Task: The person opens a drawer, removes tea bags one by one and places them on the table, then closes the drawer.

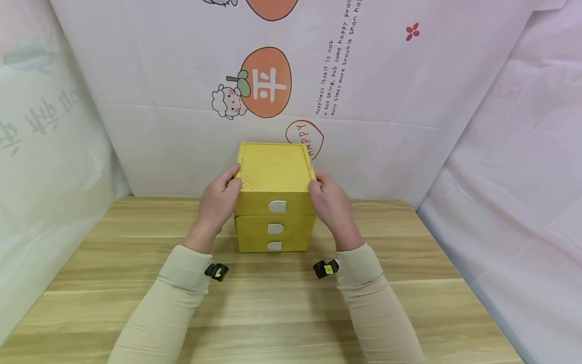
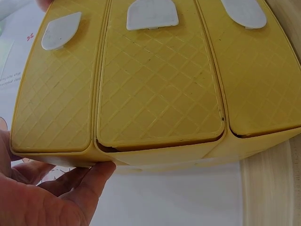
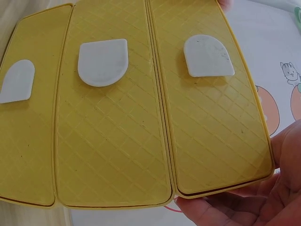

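Observation:
A yellow drawer box (image 1: 275, 167) with three stacked drawers stands near the back of the table, its front facing me. Each drawer front has a diamond-pattern texture and a white tab, such as the middle one (image 2: 153, 14). My left hand (image 1: 219, 199) grips the box's upper left side, thumb near the top edge and fingers along the side wall. On the opposite side my right hand (image 1: 334, 202) holds the upper right edge, its thumb by the front corner and the fingertips partly hidden behind the wall. All three drawers (image 3: 113, 141) are pushed in, with thin gaps around them.
The wood-grain table (image 1: 268, 313) stretches out in front of the box. Behind it hangs a white printed sheet (image 1: 173, 141) with orange fruit drawings and lettering. More white sheeting (image 1: 514, 202) encloses the left and right sides.

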`<state>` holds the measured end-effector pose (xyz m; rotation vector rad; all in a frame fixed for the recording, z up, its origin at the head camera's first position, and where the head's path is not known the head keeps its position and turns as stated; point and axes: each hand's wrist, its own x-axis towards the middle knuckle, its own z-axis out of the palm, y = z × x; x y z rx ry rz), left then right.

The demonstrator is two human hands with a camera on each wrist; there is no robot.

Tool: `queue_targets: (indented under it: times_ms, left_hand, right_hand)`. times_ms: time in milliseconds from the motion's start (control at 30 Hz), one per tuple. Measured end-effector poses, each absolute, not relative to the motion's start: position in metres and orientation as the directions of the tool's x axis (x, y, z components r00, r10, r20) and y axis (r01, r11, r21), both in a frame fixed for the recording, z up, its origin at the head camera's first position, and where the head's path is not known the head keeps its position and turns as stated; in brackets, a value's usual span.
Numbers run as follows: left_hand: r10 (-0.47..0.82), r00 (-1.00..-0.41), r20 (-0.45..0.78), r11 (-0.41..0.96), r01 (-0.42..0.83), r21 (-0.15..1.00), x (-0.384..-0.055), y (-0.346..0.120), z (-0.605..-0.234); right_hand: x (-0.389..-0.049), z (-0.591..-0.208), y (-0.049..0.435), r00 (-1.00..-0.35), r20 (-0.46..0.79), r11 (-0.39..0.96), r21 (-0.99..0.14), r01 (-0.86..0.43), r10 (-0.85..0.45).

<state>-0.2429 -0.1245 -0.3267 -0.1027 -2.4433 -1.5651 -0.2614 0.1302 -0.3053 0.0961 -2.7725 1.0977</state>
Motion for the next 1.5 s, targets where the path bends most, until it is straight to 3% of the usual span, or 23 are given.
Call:
queue_targets:
  times_ms: [1500]
  left_hand:
    - [-0.1,-0.961,0.256,0.439,0.188,0.879,-0.248,-0.14,-0.331]
  right_hand:
    - [-0.265,-0.308,0.114,-0.983,0.186,0.72,-0.682,-0.128,0.001]
